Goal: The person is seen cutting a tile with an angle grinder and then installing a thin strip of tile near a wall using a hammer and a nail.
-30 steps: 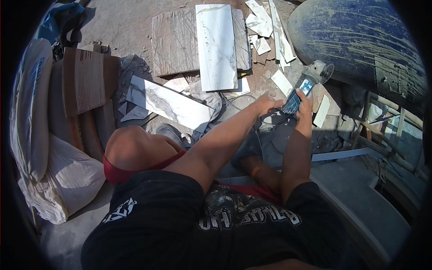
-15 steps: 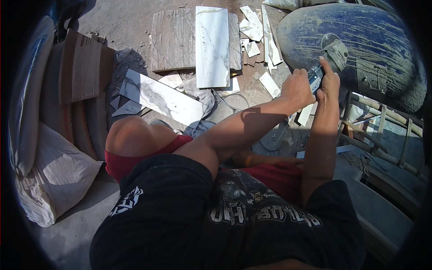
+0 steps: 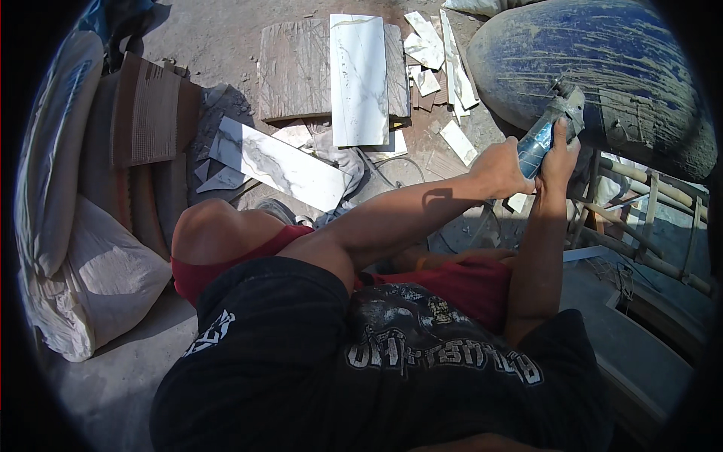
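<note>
An angle grinder (image 3: 536, 148) with a teal body and grey metal head is held up at the right, in front of a dusty blue drum (image 3: 580, 56). My left hand (image 3: 503, 167) grips its rear part from the left, fingers curled. My right hand (image 3: 559, 154) is wrapped round the body from the right, thumb up along it. Left of my hands, a white marble-look tile (image 3: 358, 79) lies across a worn board (image 3: 294, 71); a second veined tile (image 3: 275, 162) rests at an angle on the ground below them.
Broken tile pieces (image 3: 428, 53) lie beside the board. Pale sacks (image 3: 105, 279) and brown tiles with ridged backs (image 3: 143, 113) stand at the left. A metal frame (image 3: 651, 218) is at the lower right under the drum. A cable (image 3: 407, 173) runs along the ground.
Both hands and the grinder have moved right and upward toward the drum. My left hand has slid up with it, and the grinder's head has turned slightly.
</note>
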{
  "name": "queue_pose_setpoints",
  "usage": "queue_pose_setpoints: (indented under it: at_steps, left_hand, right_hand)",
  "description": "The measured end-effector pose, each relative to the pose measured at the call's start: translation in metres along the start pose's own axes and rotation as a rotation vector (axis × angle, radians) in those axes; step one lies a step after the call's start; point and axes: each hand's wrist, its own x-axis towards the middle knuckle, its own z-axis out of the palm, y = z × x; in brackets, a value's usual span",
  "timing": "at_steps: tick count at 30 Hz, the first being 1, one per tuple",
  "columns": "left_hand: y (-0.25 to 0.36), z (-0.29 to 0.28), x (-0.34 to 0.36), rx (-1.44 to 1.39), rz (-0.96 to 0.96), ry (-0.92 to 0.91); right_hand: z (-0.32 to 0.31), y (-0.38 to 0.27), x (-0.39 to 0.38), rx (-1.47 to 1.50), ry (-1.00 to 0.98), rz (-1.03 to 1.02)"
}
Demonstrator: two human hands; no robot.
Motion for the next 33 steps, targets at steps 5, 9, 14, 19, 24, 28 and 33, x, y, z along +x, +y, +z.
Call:
queue_pose_setpoints:
  at_steps: [5,9,14,19,24,28,33]
  left_hand:
    - [0.000,0.001,-0.004,0.095,-0.037,0.025]
    - [-0.007,-0.005,-0.006,0.077,-0.141,0.033]
    - [-0.014,-0.015,-0.011,0.061,-0.236,0.066]
    - [-0.023,-0.020,-0.008,0.029,-0.232,0.138]
    - [-0.033,-0.025,0.000,0.024,-0.188,0.238]
    - [-0.040,-0.040,0.006,-0.122,-0.131,0.198]
    - [-0.046,-0.053,0.021,-0.262,0.061,0.123]
  right_hand:
    - [-0.001,0.022,0.015,-0.230,0.095,0.173]
    - [0.013,0.039,0.020,-0.199,0.032,0.224]
    - [0.032,0.051,0.022,-0.354,-0.060,0.223]
    - [0.050,0.057,0.028,-0.145,-0.208,0.261]
    - [0.071,0.039,0.024,-0.045,-0.203,0.219]
    - [0.079,0.022,0.014,0.302,-0.440,0.421]
    - [0.067,0.025,0.010,0.496,-0.706,0.579]
